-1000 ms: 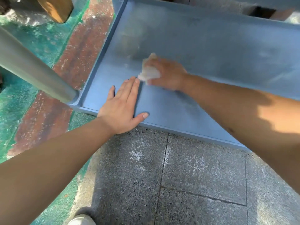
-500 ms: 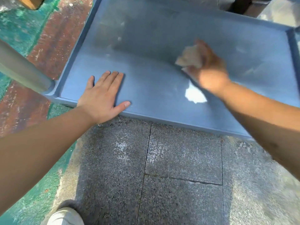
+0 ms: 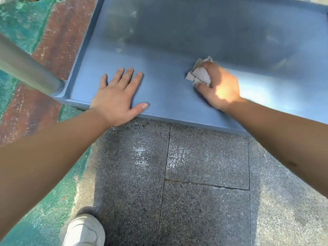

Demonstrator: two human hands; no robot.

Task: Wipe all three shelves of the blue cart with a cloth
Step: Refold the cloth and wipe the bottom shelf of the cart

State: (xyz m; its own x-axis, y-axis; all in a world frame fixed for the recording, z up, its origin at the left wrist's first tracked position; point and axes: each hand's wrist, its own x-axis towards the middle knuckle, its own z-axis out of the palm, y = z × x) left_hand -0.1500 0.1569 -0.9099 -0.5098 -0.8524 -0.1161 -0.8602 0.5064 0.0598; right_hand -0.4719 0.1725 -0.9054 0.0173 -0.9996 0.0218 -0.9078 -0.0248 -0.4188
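A blue cart shelf (image 3: 177, 39) with a raised rim fills the upper part of the head view, low above the ground. My right hand (image 3: 220, 86) is closed around a crumpled white cloth (image 3: 199, 73) and presses it on the shelf near its front edge. My left hand (image 3: 117, 96) lies flat on the shelf's front left part, fingers spread, thumb along the front rim, holding nothing. A grey cart post (image 3: 26, 68) meets the shelf's front left corner. Other shelves are out of sight.
Grey speckled stone paving (image 3: 204, 174) lies in front of the cart. Worn green and red painted ground (image 3: 30, 112) runs along the left. My white shoe (image 3: 83, 231) shows at the bottom edge.
My right hand swept the cloth from the shelf's left part out to the right and back toward the front middle. My left hand stayed flat in place.
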